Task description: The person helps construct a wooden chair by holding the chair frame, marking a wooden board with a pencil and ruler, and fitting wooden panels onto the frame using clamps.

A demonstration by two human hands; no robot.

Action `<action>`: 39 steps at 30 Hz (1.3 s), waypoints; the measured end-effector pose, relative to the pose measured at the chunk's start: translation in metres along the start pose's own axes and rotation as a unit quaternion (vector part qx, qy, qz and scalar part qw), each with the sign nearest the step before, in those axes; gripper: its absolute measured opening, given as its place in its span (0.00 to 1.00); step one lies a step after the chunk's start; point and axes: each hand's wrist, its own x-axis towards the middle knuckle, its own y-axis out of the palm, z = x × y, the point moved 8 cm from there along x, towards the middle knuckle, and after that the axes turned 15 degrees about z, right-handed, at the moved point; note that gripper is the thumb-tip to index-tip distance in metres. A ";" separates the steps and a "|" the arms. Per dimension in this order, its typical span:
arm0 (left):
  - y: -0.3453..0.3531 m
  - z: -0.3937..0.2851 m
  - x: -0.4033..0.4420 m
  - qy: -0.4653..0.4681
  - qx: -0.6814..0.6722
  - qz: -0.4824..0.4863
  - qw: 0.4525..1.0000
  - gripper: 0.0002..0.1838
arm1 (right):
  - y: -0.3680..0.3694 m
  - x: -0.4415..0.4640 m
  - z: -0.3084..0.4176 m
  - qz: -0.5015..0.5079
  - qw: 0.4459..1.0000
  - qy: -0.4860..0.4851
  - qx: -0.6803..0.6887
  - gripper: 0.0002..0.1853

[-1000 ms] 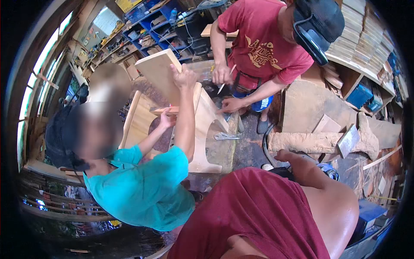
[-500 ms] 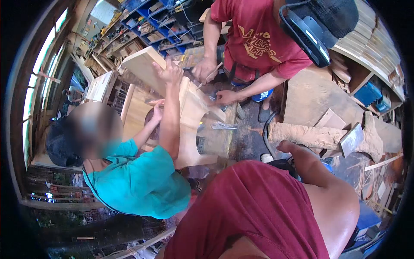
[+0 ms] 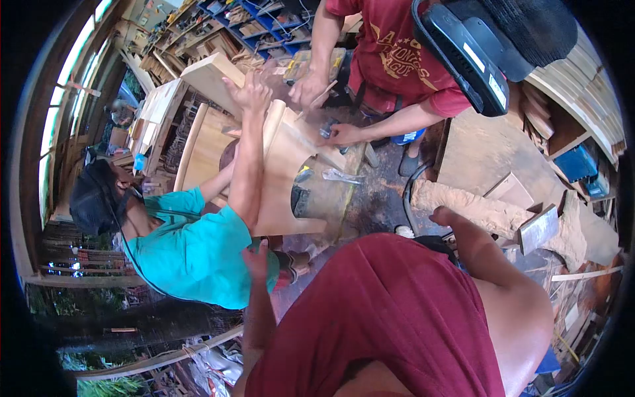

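Observation:
My left hand (image 3: 256, 260) is raised beside the teal shirt of a co-worker, thumb and fingers apart, holding nothing I can see. My right hand (image 3: 442, 216) hangs near the end of a long, dust-covered wooden piece (image 3: 473, 202); its fingers are mostly hidden. Ahead is a pale wooden furniture frame (image 3: 288, 172) with a curved cutout. The teal-shirted person (image 3: 192, 251) has a hand on a thick board (image 3: 210, 79) at the frame's top. Across from me, a person in a red shirt (image 3: 397, 59) holds a thin stick (image 3: 324, 95) and a small dark object (image 3: 326, 130) against the frame.
A metal tool (image 3: 340, 176) lies beside the frame. Right of me, a plywood sheet (image 3: 489, 149) and a small block (image 3: 538, 229) sit around the dusty piece. A dark hose (image 3: 411, 182) curves across the floor. Blue shelves (image 3: 258, 33) stand at the back.
My left hand has come into view beside the teal shirt. The teal-shirted person's head has turned and moved back a little. My view has shifted slightly.

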 end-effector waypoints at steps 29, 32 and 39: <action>0.057 -0.037 0.029 0.039 -0.133 -0.094 0.986 0.27 | -0.048 -0.075 -0.018 0.079 0.949 0.102 0.289 0.20; 0.058 -0.042 0.029 0.056 -0.165 -0.087 0.981 0.26 | -0.056 -0.081 -0.015 0.054 0.941 0.118 0.313 0.22; 0.055 -0.035 0.028 0.005 -0.113 -0.111 0.987 0.27 | -0.032 -0.074 -0.021 0.075 0.921 0.120 0.364 0.23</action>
